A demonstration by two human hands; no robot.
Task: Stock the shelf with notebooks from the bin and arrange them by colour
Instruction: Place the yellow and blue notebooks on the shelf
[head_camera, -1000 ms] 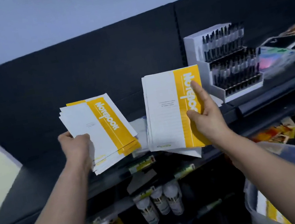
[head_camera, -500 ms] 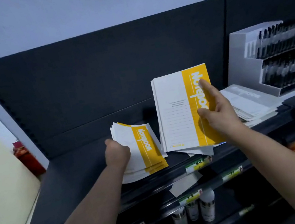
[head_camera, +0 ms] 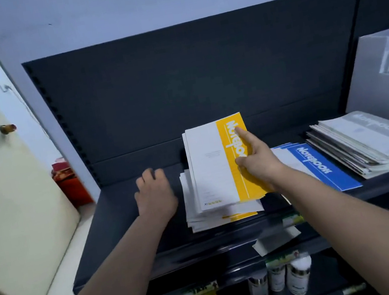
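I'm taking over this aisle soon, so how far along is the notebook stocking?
Done: yellow stack, blue stack and grey stack lie side by side on the shelf. In hand: the right hand holds a yellow bundle over the yellow stack; the left hand is empty. Left: setting it down; the bin is out of view, so any remainder is unknown.

"Notebook" is printed in white along the yellow band of the yellow notebook (head_camera: 213, 170), with its letters partly covered. "A5" is printed at the lower left corner of its white part, and the fine print in the middle of that part is too small to be read. "Notebook" is also printed in white along the blue band of the blue notebook (head_camera: 318, 164). The pale word on the grey stack (head_camera: 368, 137) and the shelf labels (head_camera: 292, 220) are too blurred to be read.
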